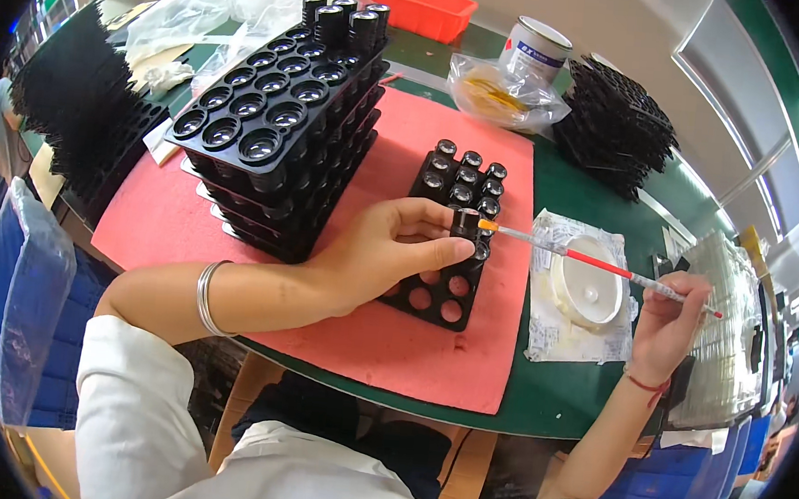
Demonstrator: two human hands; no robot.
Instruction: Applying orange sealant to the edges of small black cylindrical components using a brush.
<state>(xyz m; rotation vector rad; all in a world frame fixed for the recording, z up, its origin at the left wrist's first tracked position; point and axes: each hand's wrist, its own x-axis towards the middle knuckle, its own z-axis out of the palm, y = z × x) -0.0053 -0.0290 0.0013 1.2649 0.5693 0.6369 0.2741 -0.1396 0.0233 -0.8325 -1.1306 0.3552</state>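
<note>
Left hand (390,253) pinches a small black cylindrical part (464,224) over the black perforated plastic tray (447,244), right hand (666,322) fingers clamped on a thin red-and-white brush (586,260), stacked black lens trays (283,118) far left.

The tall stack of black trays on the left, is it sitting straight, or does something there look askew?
The stack of black trays looks uneven: its layers are offset, with edges jutting out stepwise toward the lower left, rather than flush. Nothing looks spilled. The left hand and right hand work at the small tray nearby.
</note>
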